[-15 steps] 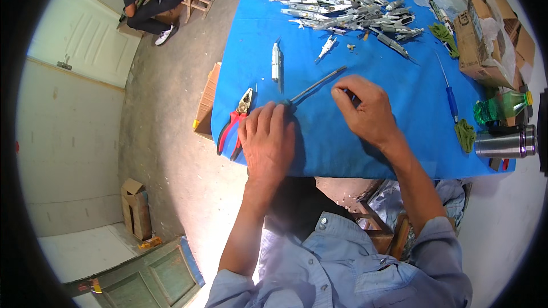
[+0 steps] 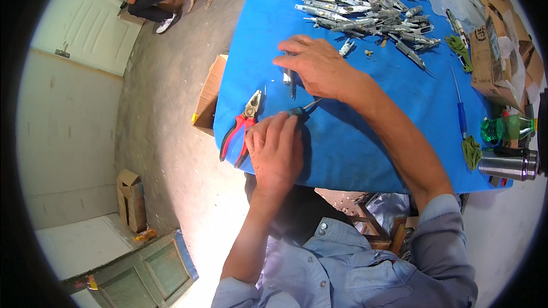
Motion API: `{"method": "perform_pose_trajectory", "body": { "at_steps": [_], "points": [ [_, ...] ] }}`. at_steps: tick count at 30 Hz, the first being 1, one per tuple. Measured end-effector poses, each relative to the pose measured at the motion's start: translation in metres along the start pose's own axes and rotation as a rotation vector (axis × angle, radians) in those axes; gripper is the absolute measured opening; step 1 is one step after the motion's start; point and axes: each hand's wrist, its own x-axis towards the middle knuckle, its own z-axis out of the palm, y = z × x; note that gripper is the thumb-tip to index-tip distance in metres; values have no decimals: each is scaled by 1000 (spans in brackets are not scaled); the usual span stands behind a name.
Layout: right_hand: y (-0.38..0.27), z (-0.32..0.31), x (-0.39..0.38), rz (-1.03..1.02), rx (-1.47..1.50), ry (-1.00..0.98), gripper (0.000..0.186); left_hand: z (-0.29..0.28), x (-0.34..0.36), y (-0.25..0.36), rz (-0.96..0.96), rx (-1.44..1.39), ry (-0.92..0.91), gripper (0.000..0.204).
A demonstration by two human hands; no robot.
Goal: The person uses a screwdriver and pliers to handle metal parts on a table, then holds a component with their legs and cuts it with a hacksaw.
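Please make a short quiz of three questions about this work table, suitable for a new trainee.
1. True or false: the red-handled pliers lie near the table's left edge, beside the left hand.
2. What does the right hand reach for: A) the steel flask, B) a small metal piece, C) the green bottle?
3. What colour is the table cover?

Key: 1 true; 2 B; 3 blue.
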Motion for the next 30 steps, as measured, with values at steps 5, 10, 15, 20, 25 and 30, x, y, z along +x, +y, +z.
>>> {"method": "perform_pose_trajectory", "body": {
  "at_steps": [5,10,15,20,25,30],
  "points": [
    [6,2,3,-92,-87,-4,27,0,-1,-3,-3,-48,19,44],
    [-3,-29,-11,49,54,232,19,0,-1,-2,8,-30,47,43],
    [-46,-79,-59,513,468,305,26,5,-3,-7,8,-28,77,43],
    [-64,-80,-135,525,305,179,23,6,-3,-10,10,-24,78,41],
    [-71,-70,-167,469,175,157,24,7,-4,-7,-1,-18,61,39],
    [-66,-71,-175,444,241,146,30,4,-4,-1,-15,-5,38,39]
  ]
}}
